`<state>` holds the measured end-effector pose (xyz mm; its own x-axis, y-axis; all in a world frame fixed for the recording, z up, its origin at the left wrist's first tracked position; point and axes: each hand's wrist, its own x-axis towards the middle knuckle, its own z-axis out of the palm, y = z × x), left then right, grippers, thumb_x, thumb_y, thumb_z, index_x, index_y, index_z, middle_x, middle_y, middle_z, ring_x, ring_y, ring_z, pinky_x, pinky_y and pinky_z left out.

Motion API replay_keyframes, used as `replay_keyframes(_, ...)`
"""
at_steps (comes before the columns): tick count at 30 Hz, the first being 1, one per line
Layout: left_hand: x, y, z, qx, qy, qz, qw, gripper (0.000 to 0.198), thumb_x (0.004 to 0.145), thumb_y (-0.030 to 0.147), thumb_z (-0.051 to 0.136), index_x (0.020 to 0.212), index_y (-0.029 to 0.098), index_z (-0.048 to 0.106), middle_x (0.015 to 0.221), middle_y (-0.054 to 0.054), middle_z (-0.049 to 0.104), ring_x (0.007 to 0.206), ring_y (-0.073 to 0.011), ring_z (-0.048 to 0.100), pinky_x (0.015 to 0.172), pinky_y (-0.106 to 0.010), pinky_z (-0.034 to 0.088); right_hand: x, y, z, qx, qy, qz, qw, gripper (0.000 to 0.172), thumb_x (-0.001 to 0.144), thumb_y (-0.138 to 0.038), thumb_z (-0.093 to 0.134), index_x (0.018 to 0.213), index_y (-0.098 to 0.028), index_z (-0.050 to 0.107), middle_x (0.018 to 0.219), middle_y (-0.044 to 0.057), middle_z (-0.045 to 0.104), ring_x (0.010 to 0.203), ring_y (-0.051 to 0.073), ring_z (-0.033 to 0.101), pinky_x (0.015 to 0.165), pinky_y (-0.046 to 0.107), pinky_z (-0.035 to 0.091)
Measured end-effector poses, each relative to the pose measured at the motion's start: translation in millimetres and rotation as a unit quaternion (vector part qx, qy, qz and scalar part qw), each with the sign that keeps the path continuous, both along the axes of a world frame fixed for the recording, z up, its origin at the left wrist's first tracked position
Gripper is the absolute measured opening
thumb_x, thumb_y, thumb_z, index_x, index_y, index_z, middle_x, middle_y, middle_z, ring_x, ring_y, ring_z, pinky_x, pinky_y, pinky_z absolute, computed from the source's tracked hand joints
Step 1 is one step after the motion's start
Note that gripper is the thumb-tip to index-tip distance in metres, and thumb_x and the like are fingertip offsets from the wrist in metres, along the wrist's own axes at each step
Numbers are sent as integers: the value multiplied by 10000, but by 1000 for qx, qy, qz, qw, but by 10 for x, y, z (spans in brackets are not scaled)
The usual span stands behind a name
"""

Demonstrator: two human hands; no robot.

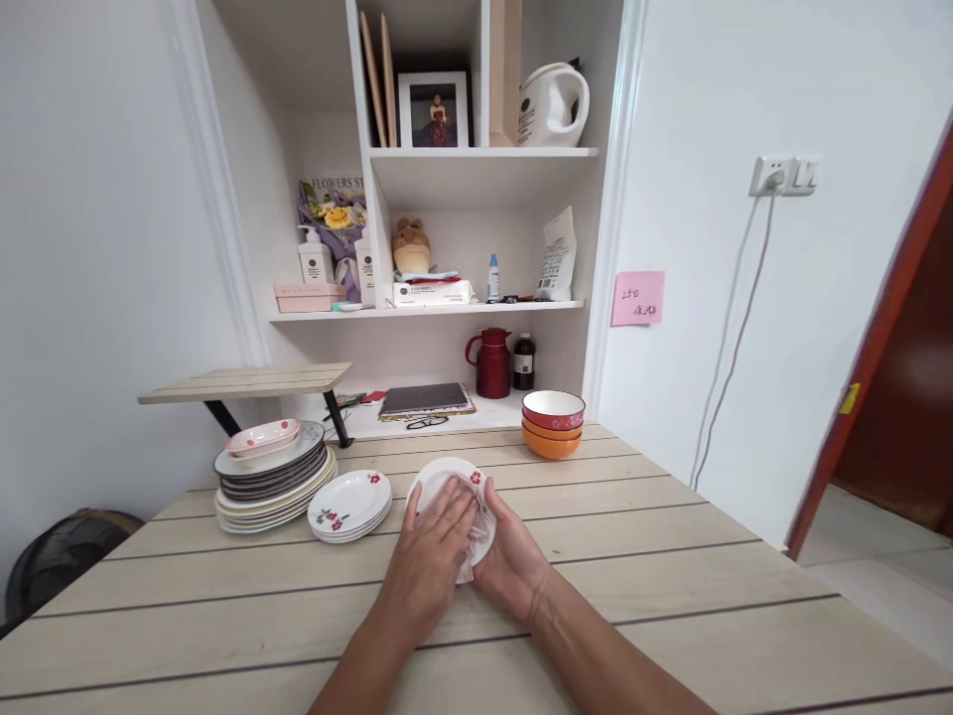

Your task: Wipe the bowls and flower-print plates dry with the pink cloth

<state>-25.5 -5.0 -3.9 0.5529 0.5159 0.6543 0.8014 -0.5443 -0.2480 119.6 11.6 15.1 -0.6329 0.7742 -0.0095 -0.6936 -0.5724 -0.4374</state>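
Observation:
A small white plate [445,476] with red flower print is held tilted above the wooden table [670,556]. My right hand [513,568] grips its right lower edge from behind. My left hand [434,558] lies over the plate's face, fingers pressing a white cloth [480,531] against it. The cloth bunches between both hands and hides the plate's lower part.
Left of the hands sits a stack of small flowered plates [349,504], then a taller stack of large plates [272,482] topped by a pink oval dish [262,437]. Stacked red and orange bowls [552,422] stand behind, before a shelf unit with a red jug [491,362].

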Motion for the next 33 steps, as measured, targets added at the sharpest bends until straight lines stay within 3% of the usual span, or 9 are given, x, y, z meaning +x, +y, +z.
replay_keyframes(4,15,10,1,5,-28,65,997,547,971,266,381,1509,254,279,1522,-42,420,1450,-218,283,1208,-510,108,-46,7,-11,-12,5,-14,1000,431,917,-512,552,1178,-185,658,957,37,766,727,126,671,600,213,479)
replay_keyframes(10,7,97,-94,16,-83,168,982,576,963,341,408,1486,118,322,1510,-155,414,1437,-290,309,1145,-554,253,-104,8,1,39,13,-18,999,484,953,-510,457,1238,-159,630,1102,96,743,931,205,685,794,329,520)
replay_keyframes(15,56,73,-110,23,-52,123,991,501,962,273,415,1438,119,408,1493,-121,449,1421,-261,343,1149,-485,278,-14,-2,100,21,40,-47,998,571,961,-560,374,1218,-122,633,1090,124,743,1010,245,676,808,369,526)
replay_keyframes(21,98,-4,-45,4,-5,55,998,535,974,239,391,1499,197,297,1537,-32,388,1454,-209,271,1195,-469,168,20,-29,127,-27,19,-18,999,543,955,-554,420,1174,-113,649,1045,109,754,1003,212,689,851,321,514)
replay_keyframes(26,88,-30,10,6,-13,79,997,611,969,299,419,1531,218,192,1557,-30,350,1472,-222,224,1195,-511,162,-10,-40,118,-23,3,-12,1000,524,952,-529,457,1251,-128,614,1109,93,741,1045,209,679,950,334,481)
replay_keyframes(33,139,3,-42,25,-65,190,979,574,944,315,451,1452,65,360,1551,-155,336,1448,-292,279,1159,-539,260,-48,-56,102,16,37,-8,999,565,971,-525,404,1301,-102,583,1227,112,696,1131,211,642,1002,326,456)
